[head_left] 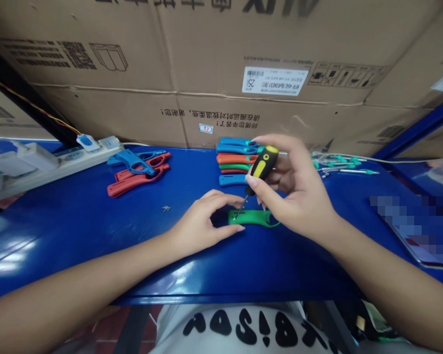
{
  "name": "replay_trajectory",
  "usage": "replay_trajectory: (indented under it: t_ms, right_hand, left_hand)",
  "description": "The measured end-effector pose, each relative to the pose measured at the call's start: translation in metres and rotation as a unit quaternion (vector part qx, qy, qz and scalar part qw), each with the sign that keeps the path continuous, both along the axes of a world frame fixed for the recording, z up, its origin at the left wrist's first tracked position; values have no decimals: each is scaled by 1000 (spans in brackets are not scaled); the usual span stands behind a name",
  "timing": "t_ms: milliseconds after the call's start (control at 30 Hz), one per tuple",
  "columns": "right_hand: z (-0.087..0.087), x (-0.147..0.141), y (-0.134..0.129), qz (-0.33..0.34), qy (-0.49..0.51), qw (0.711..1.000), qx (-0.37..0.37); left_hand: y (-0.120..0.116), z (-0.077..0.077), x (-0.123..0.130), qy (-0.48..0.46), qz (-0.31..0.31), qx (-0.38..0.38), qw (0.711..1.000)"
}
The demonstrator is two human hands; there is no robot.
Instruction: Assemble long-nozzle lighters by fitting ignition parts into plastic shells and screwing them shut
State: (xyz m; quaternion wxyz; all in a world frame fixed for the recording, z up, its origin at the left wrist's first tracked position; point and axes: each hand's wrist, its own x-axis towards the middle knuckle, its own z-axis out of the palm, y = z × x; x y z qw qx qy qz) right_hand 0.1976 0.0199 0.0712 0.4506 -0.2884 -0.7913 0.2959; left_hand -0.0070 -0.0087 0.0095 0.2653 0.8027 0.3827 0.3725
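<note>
A green lighter casing (pixel 256 217) lies flat on the blue table, its looped end to the right. My left hand (pixel 203 216) straddles its left end, thumb along the near edge and fingers curled at the far edge. In my right hand (pixel 299 191) is a screwdriver (pixel 265 164) with a black and yellow handle, tilted, its tip down at the casing's left end. A small shiny spot, perhaps a screw head, shows at the tip. Several small screws (pixel 166 209) lie loose left of my left hand.
Red and blue casings (pixel 138 186) are piled at left by a power strip (pixel 74 160). Behind my hands stands a row of coloured lighters (pixel 233 158). Metal rods with green ends (pixel 354 169) lie at right, near a phone-like slab (pixel 417 241). A large cardboard box (pixel 133 108) rises behind.
</note>
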Motion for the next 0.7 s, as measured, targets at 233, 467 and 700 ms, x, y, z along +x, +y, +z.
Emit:
replay_trajectory:
  t_ms: [233, 467, 700]
  right_hand:
    - [-7, -8, 8, -19, -13, 999, 28]
    - [-11, -10, 10, 5, -26, 999, 26]
    - [-12, -11, 9, 12, -37, 999, 15]
  left_hand:
    - [6, -11, -3, 71, -29, -8, 997]
    - [6, -10, -3, 62, -38, -10, 997]
    - [6, -8, -2, 60, -43, -35, 997]
